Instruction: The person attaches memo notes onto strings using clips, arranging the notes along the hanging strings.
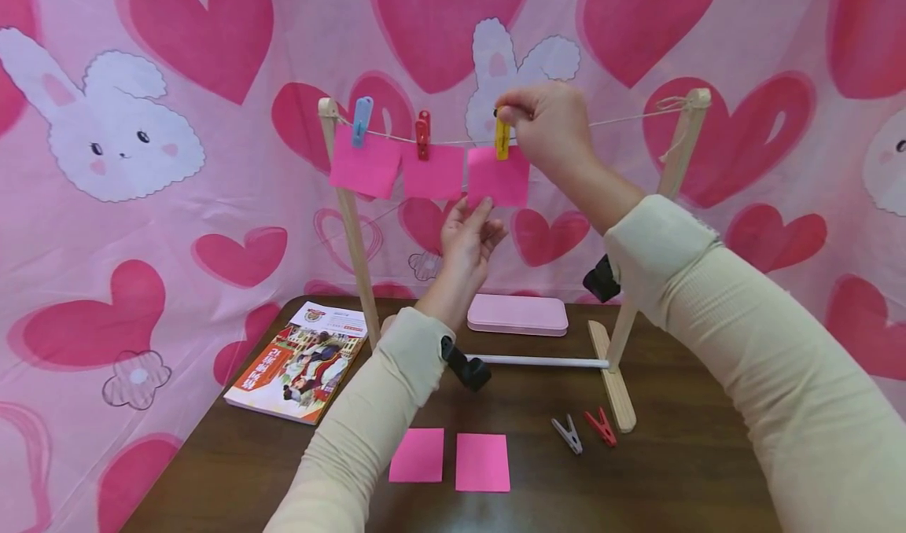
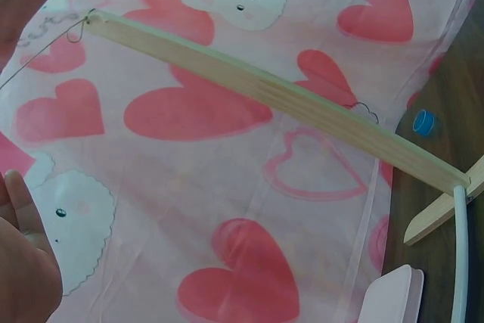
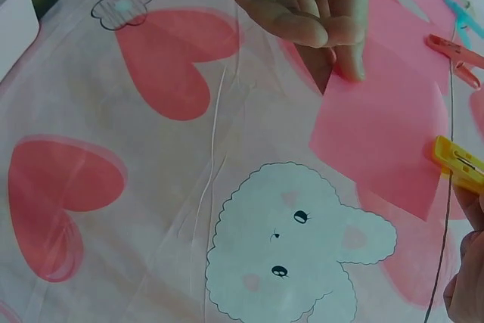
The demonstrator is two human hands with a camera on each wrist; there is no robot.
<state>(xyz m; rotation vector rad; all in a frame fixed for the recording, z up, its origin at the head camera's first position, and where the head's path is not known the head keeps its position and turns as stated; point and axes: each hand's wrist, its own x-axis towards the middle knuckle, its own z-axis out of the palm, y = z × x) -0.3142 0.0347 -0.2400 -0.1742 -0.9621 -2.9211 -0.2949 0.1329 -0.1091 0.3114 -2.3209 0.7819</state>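
In the head view, the right hand (image 1: 555, 128) pinches the top of a yellow clip (image 1: 502, 141) over the line and the upper edge of a pink note (image 1: 499, 178). Below it, the left hand (image 1: 470, 238) touches the note's lower edge, fingers extended upward. Left of these, a blue clip (image 1: 362, 122) and a red clip (image 1: 423, 136) hold two more notes on the line. The right wrist view shows the left hand (image 3: 310, 5) at the note (image 3: 382, 122), and part of the right hand (image 3: 467, 259) beside the yellow clip (image 3: 458, 163).
Two pink notes (image 1: 416, 456) lie at the table's front. A grey clip (image 1: 569, 435) and a red clip (image 1: 602, 427) lie near the wooden stand's foot (image 1: 617, 391). A book (image 1: 304, 360) is at the left; a pink case (image 1: 517, 315) is behind the white bar (image 1: 538, 362).
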